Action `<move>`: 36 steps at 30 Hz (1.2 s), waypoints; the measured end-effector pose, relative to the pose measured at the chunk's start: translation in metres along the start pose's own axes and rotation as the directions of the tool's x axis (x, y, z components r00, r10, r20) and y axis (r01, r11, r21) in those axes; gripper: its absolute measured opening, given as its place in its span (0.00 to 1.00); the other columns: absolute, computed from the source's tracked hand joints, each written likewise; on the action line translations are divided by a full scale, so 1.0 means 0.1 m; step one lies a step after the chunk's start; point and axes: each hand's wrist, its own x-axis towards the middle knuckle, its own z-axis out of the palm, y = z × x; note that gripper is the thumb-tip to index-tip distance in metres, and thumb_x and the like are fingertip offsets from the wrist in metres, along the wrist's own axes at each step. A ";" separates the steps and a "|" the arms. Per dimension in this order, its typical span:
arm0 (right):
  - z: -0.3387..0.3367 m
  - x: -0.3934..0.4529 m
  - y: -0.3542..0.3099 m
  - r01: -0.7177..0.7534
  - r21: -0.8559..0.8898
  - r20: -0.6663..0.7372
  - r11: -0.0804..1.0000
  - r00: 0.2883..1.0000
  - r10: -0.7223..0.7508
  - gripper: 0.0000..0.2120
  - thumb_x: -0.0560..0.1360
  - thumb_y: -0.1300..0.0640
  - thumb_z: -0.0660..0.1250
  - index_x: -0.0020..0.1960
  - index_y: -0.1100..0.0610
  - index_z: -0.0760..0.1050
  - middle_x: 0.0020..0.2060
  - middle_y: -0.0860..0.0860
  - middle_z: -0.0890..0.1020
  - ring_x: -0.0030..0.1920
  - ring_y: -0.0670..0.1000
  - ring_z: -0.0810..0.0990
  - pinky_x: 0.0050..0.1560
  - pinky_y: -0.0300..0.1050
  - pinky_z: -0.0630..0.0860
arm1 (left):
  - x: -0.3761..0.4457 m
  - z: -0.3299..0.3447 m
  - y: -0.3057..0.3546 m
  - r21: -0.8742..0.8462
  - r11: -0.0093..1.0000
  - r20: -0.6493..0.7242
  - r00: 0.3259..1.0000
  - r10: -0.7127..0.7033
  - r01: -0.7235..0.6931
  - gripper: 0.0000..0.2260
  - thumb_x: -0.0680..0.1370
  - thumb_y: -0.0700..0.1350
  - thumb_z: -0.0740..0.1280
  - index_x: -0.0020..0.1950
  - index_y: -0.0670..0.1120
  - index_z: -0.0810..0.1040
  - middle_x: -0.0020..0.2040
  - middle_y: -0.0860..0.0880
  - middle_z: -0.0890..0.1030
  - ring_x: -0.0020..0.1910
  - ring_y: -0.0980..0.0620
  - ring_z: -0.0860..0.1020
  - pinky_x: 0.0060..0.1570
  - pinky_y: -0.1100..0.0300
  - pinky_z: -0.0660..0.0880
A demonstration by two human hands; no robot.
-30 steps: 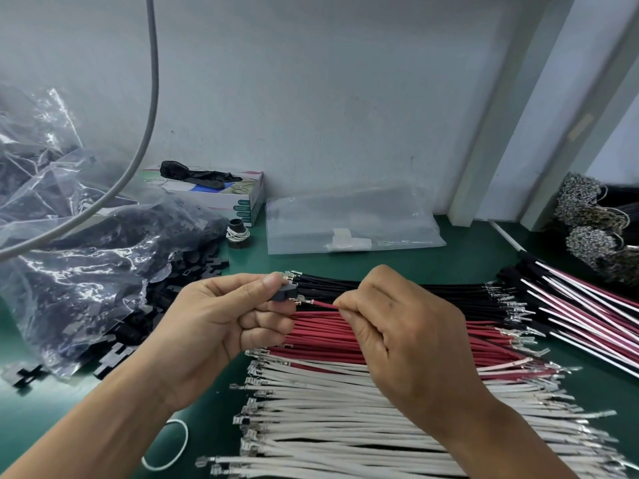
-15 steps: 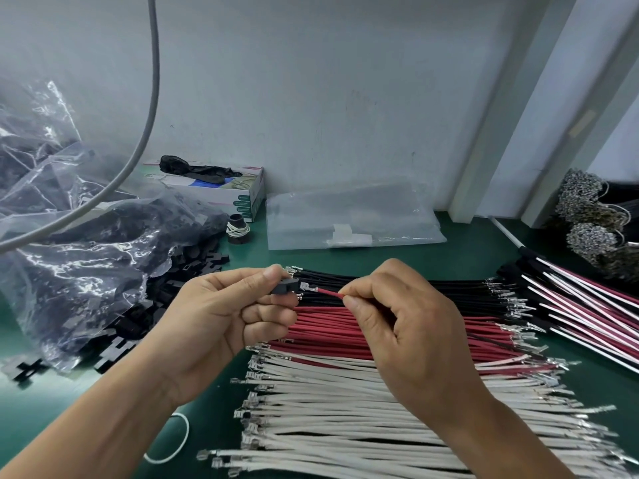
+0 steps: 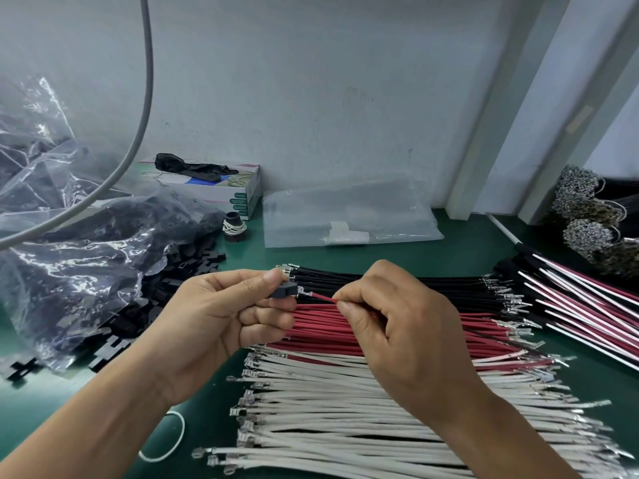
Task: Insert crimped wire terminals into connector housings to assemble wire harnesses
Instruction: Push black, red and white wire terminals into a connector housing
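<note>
My left hand (image 3: 221,316) pinches a small dark grey connector housing (image 3: 284,290) between thumb and forefinger. My right hand (image 3: 397,326) pinches a red wire (image 3: 323,298) near its end, and the wire's metal terminal (image 3: 305,292) sits right at the housing's opening. Both hands hover above the wires on the green table (image 3: 449,257). Below them lie rows of black wires (image 3: 397,285), red wires (image 3: 325,330) and white wires (image 3: 345,409), all with crimped terminals.
A clear bag of black housings (image 3: 79,264) spills loose housings (image 3: 186,267) at the left. A glove box (image 3: 221,188), a flat plastic bag (image 3: 345,216), finished harnesses (image 3: 581,305) and terminal bundles (image 3: 584,209) stand behind and right. A grey cable (image 3: 145,108) hangs at upper left.
My right hand has lifted the red wire off the pile and brought its terminal up to the housing's opening. My left hand has held the housing nearly still.
</note>
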 end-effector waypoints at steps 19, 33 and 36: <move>0.04 0.00 0.04 -0.124 0.077 0.104 0.989 0.988 0.116 0.05 0.80 0.52 0.67 0.47 0.47 0.80 0.41 0.40 0.76 0.41 0.44 0.77 0.40 0.46 0.76 | -0.08 0.13 -0.05 0.426 0.858 0.020 0.951 0.309 -0.288 0.15 0.65 0.48 0.80 0.51 0.50 0.89 0.43 0.41 0.87 0.36 0.46 0.85 0.37 0.57 0.84; 0.05 -0.04 -0.02 -0.012 0.104 0.066 0.995 0.998 0.005 0.07 0.77 0.52 0.68 0.42 0.52 0.80 0.38 0.41 0.75 0.37 0.43 0.75 0.37 0.42 0.74 | -0.08 0.10 -0.09 0.419 0.862 0.089 0.958 0.274 -0.286 0.11 0.65 0.47 0.80 0.46 0.47 0.89 0.34 0.40 0.86 0.30 0.45 0.85 0.31 0.62 0.80; 0.05 -0.05 -0.02 0.001 0.131 0.083 0.991 0.996 -0.012 0.07 0.77 0.53 0.69 0.42 0.53 0.81 0.38 0.41 0.75 0.37 0.42 0.75 0.37 0.42 0.74 | -0.09 0.10 -0.09 0.418 0.863 0.104 0.958 0.266 -0.285 0.10 0.66 0.46 0.80 0.46 0.46 0.89 0.34 0.39 0.85 0.30 0.44 0.85 0.31 0.62 0.80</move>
